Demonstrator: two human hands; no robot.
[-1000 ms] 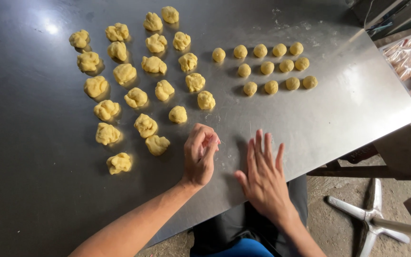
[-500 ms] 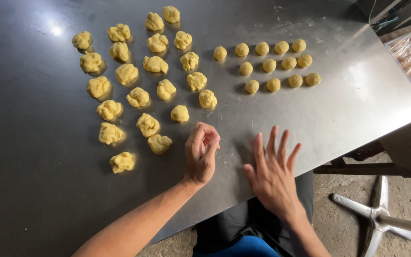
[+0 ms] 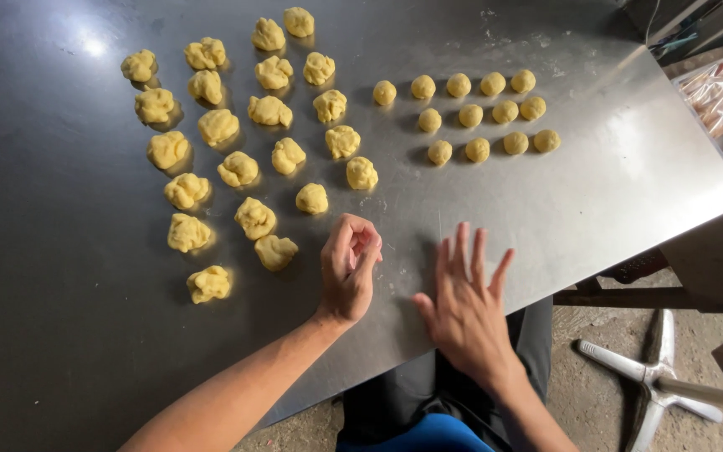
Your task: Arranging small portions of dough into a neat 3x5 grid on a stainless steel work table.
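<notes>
A big shiny metal tabletop (image 3: 596, 192) fills most of the view, with a bright spot of light far up and left. Down to the right is a dusty grey floor (image 3: 596, 393) with a white metal chair base (image 3: 654, 381).

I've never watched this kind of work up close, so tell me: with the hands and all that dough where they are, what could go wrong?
The right hand lies flat near the steel table's front edge, so anything rolled under it might slip off onto the floor. The rough dough lumps sit close together; a sweep of the left hand could squash or merge the nearest ones. The smooth dough balls could roll if the table is bumped.
</notes>
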